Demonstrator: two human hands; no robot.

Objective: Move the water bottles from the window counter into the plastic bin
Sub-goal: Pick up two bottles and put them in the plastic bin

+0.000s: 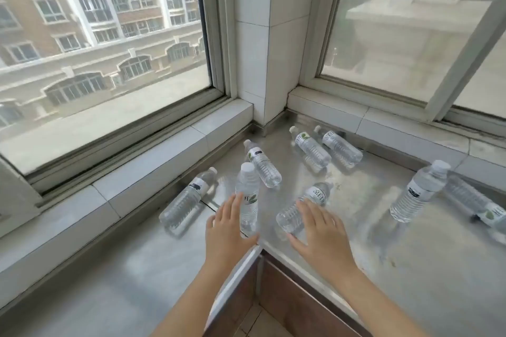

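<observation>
While bottles lie scattered, hands outstretched

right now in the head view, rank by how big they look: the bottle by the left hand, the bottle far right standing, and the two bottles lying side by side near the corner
1. Standing bottle far right
2. Bottle by the left hand, close behind it; nearness makes this unsure
3. The corner pair, left and right, look alike, so unranked

bottles: clear, white caps, white-green labels | bench: grey steel | building outside: brown brick
</observation>
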